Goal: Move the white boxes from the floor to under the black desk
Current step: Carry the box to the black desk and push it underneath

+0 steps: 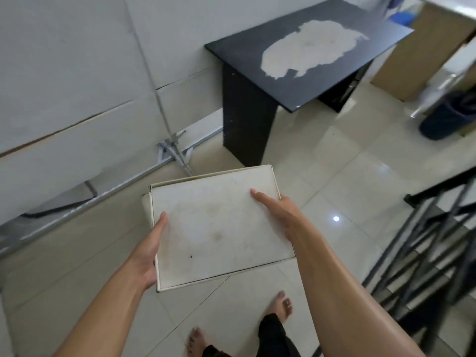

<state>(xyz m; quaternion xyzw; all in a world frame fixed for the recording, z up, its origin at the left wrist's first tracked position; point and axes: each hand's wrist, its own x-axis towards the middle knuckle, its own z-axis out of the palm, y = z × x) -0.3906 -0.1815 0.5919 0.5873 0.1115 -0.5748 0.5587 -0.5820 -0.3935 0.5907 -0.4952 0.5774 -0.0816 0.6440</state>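
Note:
A flat white box (219,228) with a scuffed lid is held level in front of me, above the tiled floor. My left hand (148,251) grips its left edge, thumb on the lid. On the right edge my right hand (279,215) does the same. The black desk (296,81) stands ahead and to the right against the wall, its top worn through to a pale patch. The space under the desk shows only partly, between its dark side panels. My bare feet show below the box.
A metal stand (177,150) and a long rail (77,215) run along the wall at left. A black folding frame (425,253) stands at right. A dark bin (448,117) and a brown cardboard box (417,52) sit beyond the desk.

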